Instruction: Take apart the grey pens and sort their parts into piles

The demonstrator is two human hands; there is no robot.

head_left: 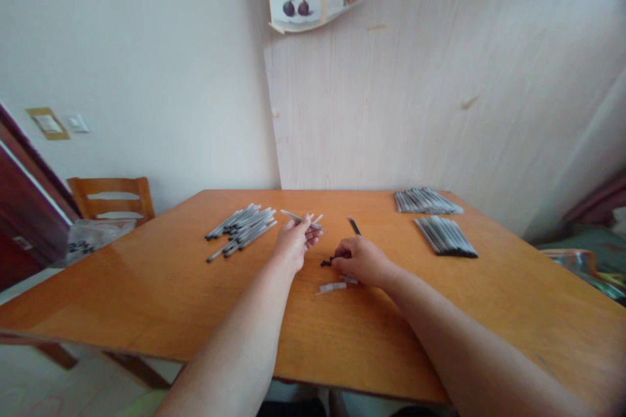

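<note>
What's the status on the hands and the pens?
Left hand holding pens. Right hand on small black parts. Loose pile left, neat stacks right.

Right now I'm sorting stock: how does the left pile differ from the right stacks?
The left pile is loose and crisscrossed; the right stacks lie in neat, parallel rows. The pile sits beside the left hand; the stacks lie farther from the right hand. Both hold slim grey sticks.

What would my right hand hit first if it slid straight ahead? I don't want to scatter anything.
Probably the small black caps right at the right hand's fingertips; beyond them, the left hand. Depth is uncertain.
</note>
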